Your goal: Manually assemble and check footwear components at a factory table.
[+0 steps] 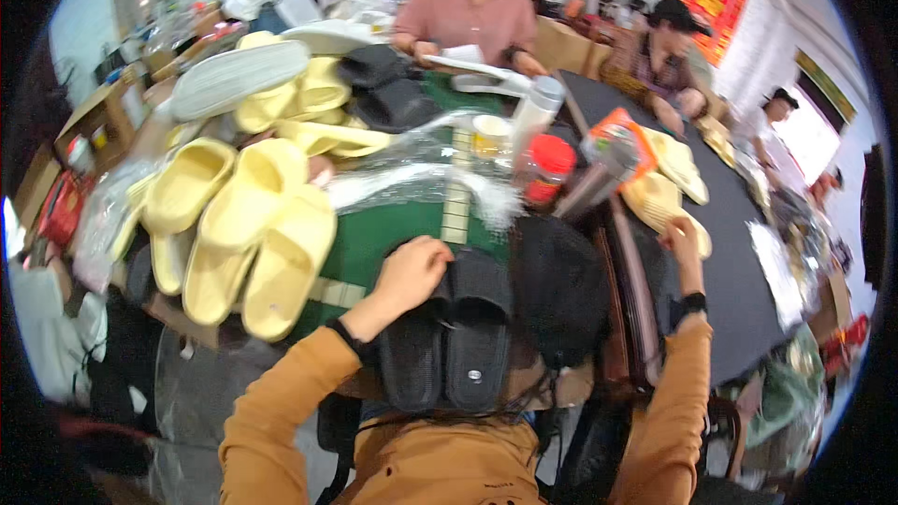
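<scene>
A pair of black slide slippers point(478, 337) lies in front of me at the table's near edge, toes pointing away. My left hand point(412, 271) is closed over the left slipper's strap. What its fingers hold, if anything, is hidden. To the right, my right hand point(683, 238) hangs over the dark belt with its fingers drawn together, close to the yellow slippers point(652, 203) there. Anything in its fingertips is too small to make out. A black bag-like item point(561, 290) sits just right of the black slippers.
Several yellow slippers point(253, 192) pile up on the left of the green table point(365, 238), with more black slippers point(393, 98) behind. Clear plastic wrap point(393, 178), a red-lidded jar point(549, 168) and a bottle point(538, 108) stand mid-table. Co-workers point(468, 14) sit across and along the belt point(739, 252).
</scene>
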A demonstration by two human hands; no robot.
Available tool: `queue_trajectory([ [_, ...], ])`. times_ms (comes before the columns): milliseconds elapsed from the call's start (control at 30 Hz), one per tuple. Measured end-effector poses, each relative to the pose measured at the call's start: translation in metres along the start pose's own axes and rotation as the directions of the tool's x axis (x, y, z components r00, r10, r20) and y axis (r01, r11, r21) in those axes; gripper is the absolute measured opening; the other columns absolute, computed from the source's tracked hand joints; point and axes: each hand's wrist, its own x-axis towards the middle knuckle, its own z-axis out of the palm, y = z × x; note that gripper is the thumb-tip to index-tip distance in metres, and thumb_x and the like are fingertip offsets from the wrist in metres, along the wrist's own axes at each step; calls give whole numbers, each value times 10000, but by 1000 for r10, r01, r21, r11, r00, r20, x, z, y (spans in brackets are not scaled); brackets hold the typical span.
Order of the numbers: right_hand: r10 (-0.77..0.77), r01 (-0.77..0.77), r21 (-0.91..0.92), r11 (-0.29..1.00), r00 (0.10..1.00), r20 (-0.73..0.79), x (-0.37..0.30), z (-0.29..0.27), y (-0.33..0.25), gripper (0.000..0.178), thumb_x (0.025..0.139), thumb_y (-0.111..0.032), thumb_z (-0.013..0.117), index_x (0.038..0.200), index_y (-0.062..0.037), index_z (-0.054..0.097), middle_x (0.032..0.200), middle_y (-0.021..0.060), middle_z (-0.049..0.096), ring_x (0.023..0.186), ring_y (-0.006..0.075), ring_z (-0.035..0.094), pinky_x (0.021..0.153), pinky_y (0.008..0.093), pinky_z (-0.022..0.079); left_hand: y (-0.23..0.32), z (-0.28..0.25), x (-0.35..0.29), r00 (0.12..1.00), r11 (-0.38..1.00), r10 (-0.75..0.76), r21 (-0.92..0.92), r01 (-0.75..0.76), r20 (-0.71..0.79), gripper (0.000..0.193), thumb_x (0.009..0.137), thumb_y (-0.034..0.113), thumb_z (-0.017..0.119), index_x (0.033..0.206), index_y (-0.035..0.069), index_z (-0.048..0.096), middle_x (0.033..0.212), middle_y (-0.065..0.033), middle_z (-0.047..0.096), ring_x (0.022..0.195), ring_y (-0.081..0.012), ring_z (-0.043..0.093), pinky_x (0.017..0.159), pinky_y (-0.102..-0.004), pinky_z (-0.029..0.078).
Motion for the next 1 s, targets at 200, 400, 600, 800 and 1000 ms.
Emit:
queue_trajectory([
  [200,66,-69,-41,997,996,-60,7,-11,23,154,909,-158,621,976,-19,622,799,21,623,611,93,593,525,213,467,-2,3,-1,999,999,-34,9,34,6,152,906,140,537,915,45,655,937,-128,632,862,-345,627,750,-434,498],
  [400,68,-88,-131,987,986,-150,-4,-25,26,168,904,-205,637,924,-41,613,700,6,582,517,88,539,457,215,426,-4,0,-2,999,999,-42,14,42,15,155,913,140,530,928,44,650,959,-120,634,850,-333,628,745,-420,498],
  [600,156,-192,-324,926,979,-135,-14,-49,13,168,868,-164,617,857,2,600,667,38,565,479,109,493,448,267,430,-3,1,-3,999,999,-41,23,41,-3,146,907,135,533,928,48,649,962,-121,638,874,-332,628,765,-421,499],
  [800,70,-126,-327,937,982,-176,-35,-54,-4,157,886,-177,574,872,-21,583,664,65,562,490,120,510,447,285,405,-6,5,-6,1000,1000,-18,13,19,-23,136,901,135,539,938,50,637,947,-123,638,904,-338,622,785,-429,500],
  [1000,42,-192,-437,879,943,-331,-37,-46,-14,185,919,-200,536,948,-21,574,713,97,579,544,164,530,484,336,420,-8,4,-3,994,997,74,-1,-75,-84,93,878,81,553,916,21,614,926,-160,619,899,-366,599,782,-440,485],
])
